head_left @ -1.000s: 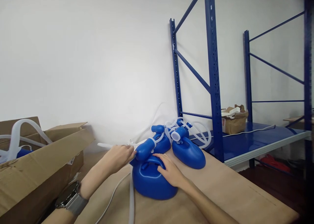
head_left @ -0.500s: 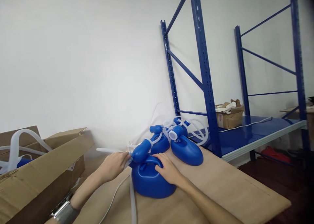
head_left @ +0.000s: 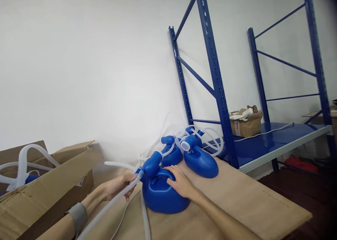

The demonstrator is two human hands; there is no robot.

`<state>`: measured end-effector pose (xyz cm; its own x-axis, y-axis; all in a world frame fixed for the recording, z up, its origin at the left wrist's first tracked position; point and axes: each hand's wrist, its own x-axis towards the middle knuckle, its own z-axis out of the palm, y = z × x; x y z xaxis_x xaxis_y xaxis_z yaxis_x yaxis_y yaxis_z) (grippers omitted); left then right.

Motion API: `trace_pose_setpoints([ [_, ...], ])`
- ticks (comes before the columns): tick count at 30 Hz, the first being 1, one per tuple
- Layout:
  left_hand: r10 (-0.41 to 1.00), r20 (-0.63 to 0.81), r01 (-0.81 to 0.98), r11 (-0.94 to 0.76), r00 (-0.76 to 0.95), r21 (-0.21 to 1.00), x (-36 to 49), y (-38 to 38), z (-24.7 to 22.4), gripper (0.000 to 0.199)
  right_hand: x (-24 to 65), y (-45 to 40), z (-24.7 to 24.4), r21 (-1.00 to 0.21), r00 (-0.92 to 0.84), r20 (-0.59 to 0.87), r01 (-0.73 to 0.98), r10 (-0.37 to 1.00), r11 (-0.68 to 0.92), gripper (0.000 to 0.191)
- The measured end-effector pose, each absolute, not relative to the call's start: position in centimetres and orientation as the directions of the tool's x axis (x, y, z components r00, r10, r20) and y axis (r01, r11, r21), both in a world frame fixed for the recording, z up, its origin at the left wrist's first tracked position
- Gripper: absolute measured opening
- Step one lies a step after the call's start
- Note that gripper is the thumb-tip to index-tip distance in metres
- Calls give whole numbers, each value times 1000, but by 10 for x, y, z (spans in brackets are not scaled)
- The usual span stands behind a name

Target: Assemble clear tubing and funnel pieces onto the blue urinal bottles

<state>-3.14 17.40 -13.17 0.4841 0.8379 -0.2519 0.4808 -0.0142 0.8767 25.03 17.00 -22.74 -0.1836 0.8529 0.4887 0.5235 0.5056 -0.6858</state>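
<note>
Here, blue jug (head_left: 165, 200) with its handle (head_left: 161, 172) inside right grip (head_left: 181, 183).

I had the front jug (head_left: 165, 197) on the counter (head_left: 250, 201) ahead, a second jug (head_left: 201, 163) behind it to the right and a third jug (head_left: 174, 159) directly behind. Left in my view sat a carton (head_left: 52, 187) with tubing (head_left: 22, 162) in it; right of the counter, a shelf (head_left: 273, 141) bore a box (head_left: 249, 128).
</note>
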Motion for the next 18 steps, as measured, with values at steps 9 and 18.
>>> trace_pose_setpoints([
  [9, 954, -8, 758, -234, 301, 608, -30, 173, -90, 70, 248, 159, -218, -660, -200, 493, 549, 847, 514, 49],
  [18, 902, 178, 902, -416, 393, 115, 48, 190, -118, 59, 237, 157, -220, -650, -165, 515, 565, 841, 509, 52],
])
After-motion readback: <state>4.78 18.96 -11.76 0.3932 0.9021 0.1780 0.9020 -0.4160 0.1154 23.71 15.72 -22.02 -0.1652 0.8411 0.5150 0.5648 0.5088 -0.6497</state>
